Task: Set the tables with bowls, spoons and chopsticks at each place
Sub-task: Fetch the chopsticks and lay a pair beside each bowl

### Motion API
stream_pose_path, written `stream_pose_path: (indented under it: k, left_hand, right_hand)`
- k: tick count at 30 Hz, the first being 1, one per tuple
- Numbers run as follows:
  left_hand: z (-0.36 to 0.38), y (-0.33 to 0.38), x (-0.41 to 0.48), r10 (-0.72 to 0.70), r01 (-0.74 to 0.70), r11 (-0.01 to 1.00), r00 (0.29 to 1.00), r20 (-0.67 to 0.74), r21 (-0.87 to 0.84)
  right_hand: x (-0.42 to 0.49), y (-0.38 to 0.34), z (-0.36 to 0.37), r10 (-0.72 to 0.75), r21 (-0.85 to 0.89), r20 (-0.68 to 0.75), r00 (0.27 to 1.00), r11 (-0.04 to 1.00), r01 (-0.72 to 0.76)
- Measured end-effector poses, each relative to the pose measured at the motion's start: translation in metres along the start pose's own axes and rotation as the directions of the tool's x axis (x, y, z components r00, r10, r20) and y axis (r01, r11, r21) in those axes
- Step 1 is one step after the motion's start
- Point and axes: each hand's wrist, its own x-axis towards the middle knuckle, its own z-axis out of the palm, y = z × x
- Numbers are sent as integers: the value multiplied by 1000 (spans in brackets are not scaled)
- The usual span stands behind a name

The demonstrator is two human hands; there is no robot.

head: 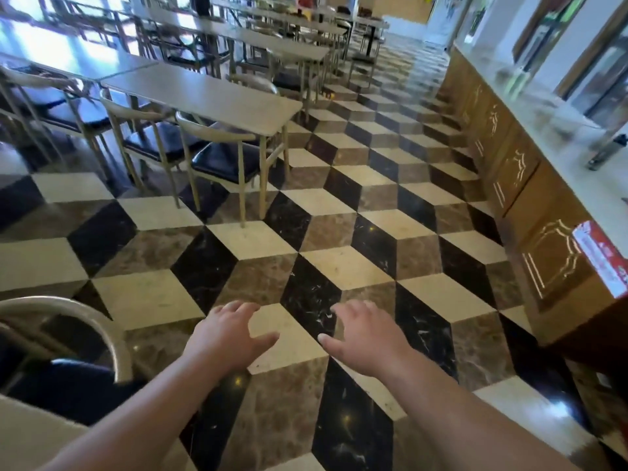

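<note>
My left hand (227, 334) and my right hand (363, 334) are both stretched out in front of me over the tiled floor, palms down, fingers loosely spread, holding nothing. A long beige table (217, 96) stands ahead on the left with its top bare. More tables (292, 45) run in rows behind it. No bowls, spoons or chopsticks show in this view.
Metal chairs with dark seats (224, 158) line the near table. Another chair (68, 351) is close at my lower left. A wooden counter with a pale top (530, 185) runs along the right, a red-and-white box (601, 256) at its near end. A patterned floor aisle (339, 205) lies between.
</note>
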Motion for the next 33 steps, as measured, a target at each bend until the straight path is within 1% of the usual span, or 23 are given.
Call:
stream_pose_path:
  k: [5,10,13,16,20,24,26,30,33]
  left_hand:
    - [-57,-30,90,-35,33,999,999,-39,-28]
    - [-100,-62,171,-94,86,994,985,-141,-63]
    - [-126,-91,227,-180,166,982,965,-189,-89]
    - [-154,-117,274,-274,256,961,933,-232,-106]
    - [-196,-147,319,-432,414,902,864,-257,-124]
    - [-234,-186,354,-575,531,818,753,-321,-220]
    - [-243,-206,366,-638,580,770,701,-319,-265]
    - [-256,-252,388,-712,630,702,631,-307,-332]
    - [-270,-310,414,-751,650,660,580,-315,-378]
  right_hand:
    - [111,-14,-46,-54,19,-17,998,998,54]
    - [230,-40,-79,-153,27,-31,988,988,154]
    - [317,-61,-93,-245,8,-50,968,969,246]
    - [398,-89,-109,-353,18,-58,934,935,355]
    - [495,-131,-141,-477,-10,35,878,879,477]
    - [586,-194,-170,-596,-78,63,801,797,599]
    - [616,-230,-175,-641,-96,84,763,757,646]
    - [664,-309,-173,-720,-107,150,677,669,735]
    - [707,-377,-167,-771,-140,178,612,596,791]
